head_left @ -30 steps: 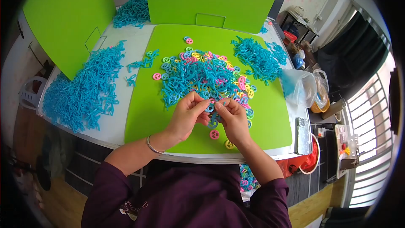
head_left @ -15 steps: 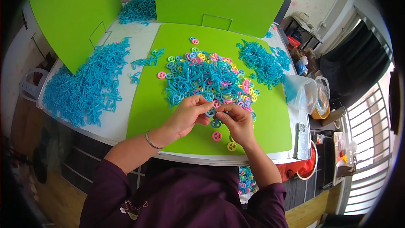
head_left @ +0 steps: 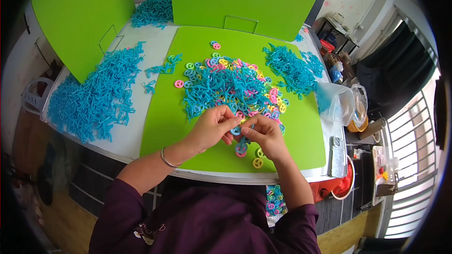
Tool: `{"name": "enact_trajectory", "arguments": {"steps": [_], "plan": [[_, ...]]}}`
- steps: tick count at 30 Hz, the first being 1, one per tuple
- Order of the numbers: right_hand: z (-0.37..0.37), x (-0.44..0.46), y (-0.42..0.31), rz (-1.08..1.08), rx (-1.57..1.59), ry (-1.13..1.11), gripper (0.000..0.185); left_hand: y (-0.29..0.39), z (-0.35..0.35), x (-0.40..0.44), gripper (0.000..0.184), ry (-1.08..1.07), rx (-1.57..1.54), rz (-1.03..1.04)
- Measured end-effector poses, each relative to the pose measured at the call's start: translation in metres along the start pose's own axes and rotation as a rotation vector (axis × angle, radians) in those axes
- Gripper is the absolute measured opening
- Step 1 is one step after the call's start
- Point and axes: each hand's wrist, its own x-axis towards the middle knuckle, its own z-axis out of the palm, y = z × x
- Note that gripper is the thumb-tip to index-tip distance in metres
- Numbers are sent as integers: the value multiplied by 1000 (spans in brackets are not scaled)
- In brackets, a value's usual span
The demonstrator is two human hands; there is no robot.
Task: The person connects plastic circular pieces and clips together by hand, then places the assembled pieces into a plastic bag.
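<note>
Two hands: the left hand and the right hand meet above the green mat, fingertips close together, between the central heap and the near edge of the tabletop.
Left grip: thumb and fingers pinch a small blue wheel, which sits between the two hands; a metal bracelet circles this wrist.
Right grip: thumb and forefinger are pressed on a teal piece that hangs below them; the fingers hide its upper end.
Loose wheels: a pink wheel lies partly covered under the hanging piece, and a yellow wheel lies nearest the near edge.
Central heap: teal pieces piled over pink, yellow, blue and green wheels.
Teal heaps: a large left heap spreads along the left edge, a far heap sits at the far left corner, and a right heap lies toward the right edge.
Near right corner: a phone, with a clear plastic bag farther up the right edge.
</note>
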Motion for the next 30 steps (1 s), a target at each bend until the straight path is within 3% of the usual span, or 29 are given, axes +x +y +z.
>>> {"name": "enact_trajectory", "arguments": {"steps": [6,12,15,17,19,21,23,26,29,30], "plan": [[7,4,-2,100,240,160,12,4,-7,2,34,-30,-83,-54],[5,6,-4,126,336,130,16,4,-14,7,40,-40,7,-72],[-2,-9,-19,147,275,87,17,8,-26,12,43,98,139,61],[-22,-38,-34,48,29,-25,15,12,-43,19,31,211,278,173],[-48,-81,-61,158,-337,-173,19,15,-57,25,25,320,489,280],[-68,-109,-86,135,-618,-526,29,17,-58,24,18,308,525,306],[-67,-130,-104,335,-741,-648,41,15,-56,22,19,268,626,340],[-67,-135,-110,353,-790,-627,46,1,-48,15,22,239,980,366],[-62,-118,-95,144,-710,-513,38,-6,-37,9,23,177,1106,312],[-59,-104,-83,-27,-727,-470,35,-11,-38,12,22,134,1079,312]]}}
